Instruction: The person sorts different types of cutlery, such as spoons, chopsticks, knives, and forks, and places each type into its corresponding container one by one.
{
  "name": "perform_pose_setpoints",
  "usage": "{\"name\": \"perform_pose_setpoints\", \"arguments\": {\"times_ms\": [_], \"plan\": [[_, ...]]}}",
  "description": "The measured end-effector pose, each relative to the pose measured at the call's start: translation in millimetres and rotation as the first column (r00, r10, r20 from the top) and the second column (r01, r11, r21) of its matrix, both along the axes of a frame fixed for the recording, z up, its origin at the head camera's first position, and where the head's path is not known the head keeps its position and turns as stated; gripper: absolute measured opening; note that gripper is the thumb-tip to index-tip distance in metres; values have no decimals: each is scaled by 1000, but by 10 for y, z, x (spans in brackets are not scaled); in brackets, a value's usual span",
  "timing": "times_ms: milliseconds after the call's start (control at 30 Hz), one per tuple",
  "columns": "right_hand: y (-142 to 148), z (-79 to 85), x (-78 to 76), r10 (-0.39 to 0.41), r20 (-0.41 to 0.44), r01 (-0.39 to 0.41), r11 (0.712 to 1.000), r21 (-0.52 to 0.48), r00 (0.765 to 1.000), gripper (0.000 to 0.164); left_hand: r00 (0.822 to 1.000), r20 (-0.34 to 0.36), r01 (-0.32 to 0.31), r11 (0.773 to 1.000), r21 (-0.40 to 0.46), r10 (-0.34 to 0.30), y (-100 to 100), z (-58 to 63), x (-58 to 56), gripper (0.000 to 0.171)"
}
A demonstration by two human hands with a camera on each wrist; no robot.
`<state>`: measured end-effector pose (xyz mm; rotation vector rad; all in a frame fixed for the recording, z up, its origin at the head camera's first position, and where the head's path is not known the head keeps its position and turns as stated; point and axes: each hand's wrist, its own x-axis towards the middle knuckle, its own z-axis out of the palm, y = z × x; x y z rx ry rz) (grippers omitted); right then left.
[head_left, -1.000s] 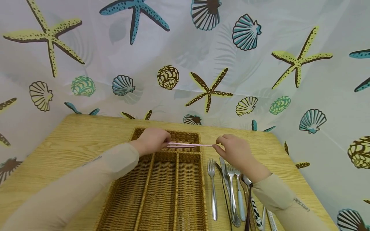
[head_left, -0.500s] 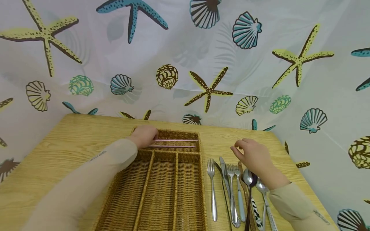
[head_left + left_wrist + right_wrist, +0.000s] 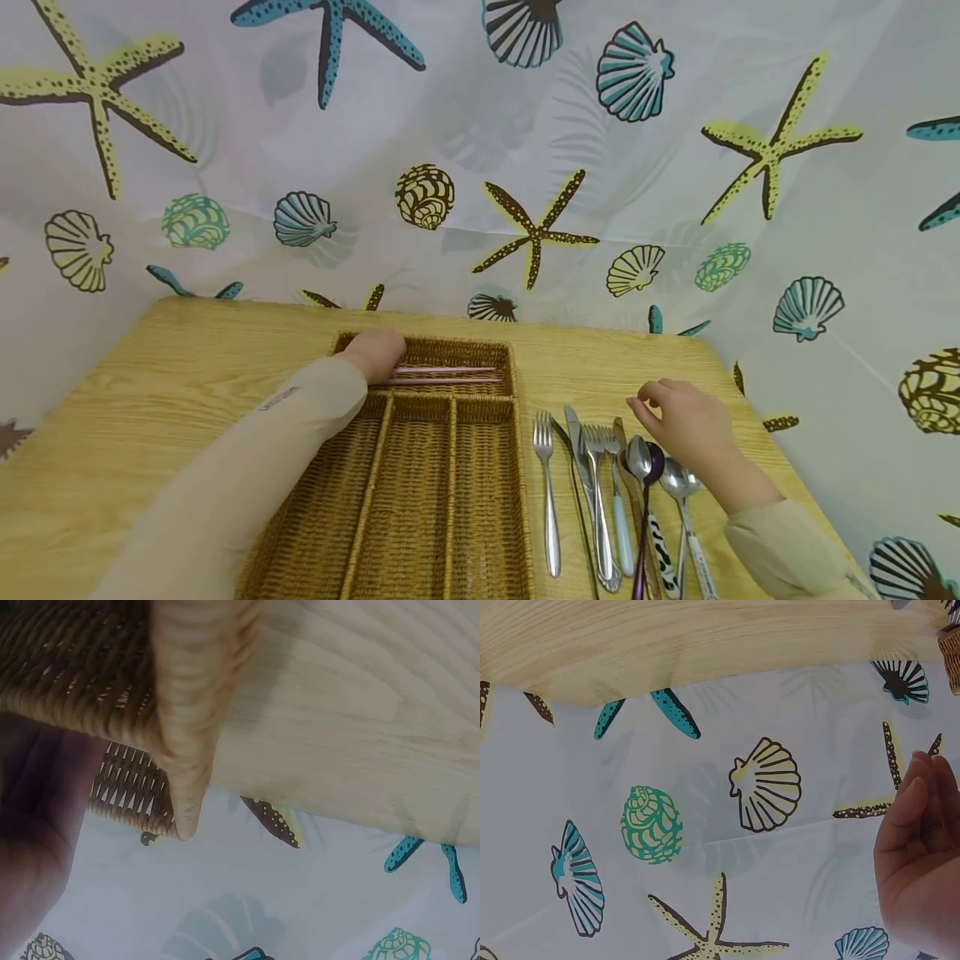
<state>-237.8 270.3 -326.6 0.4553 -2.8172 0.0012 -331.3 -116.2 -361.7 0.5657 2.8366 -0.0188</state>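
Your right hand (image 3: 686,425) has pulled farther right, loosely open and empty near the spoons (image 3: 639,458), leaving the pink sticks (image 3: 450,382) in the wicker tray (image 3: 522,483)'s far compartment, seemingly almost placed; your left hand (image 3: 377,353)'s grip: hidden, can't tell.

The right grip (image 3: 686,421) has left the pink chopsticks (image 3: 450,381) and moved rightward.

Beyond the left hand (image 3: 377,354) and right hand (image 3: 690,425) hangs a whitish cloth (image 3: 457,87), its print showing a blue scallop (image 3: 302,219) above the left, a brown starfish (image 3: 536,234) between and above them, a yellow scallop (image 3: 633,271) above the right. A wood-grained desk (image 3: 202,396) extends beneath both.
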Motion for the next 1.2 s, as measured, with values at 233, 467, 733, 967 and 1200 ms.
{"name": "perform_pose_setpoints", "arguments": {"times_ms": [233,467,733,967,1200], "plan": [[84,-76,40,-4,-16,4,1000,0,1000,18,999,43,-3,999,-41,5,49,-22,-51,27],[152,-179,54,-9,10,9,1000,4,1000,17,999,47,-4,991,-132,10,114,-50,-48,24],[256,-282,104,-87,136,90,996,-22,987,14,991,113,-49,988,-144,66,66,-3,-1,16],[374,-351,216,-173,341,208,976,-69,924,17,996,29,-88,992,86,86,0,195,181,39],[395,-537,343,-218,557,335,935,-116,801,42,995,-22,-86,965,247,95,9,484,487,41]]}}
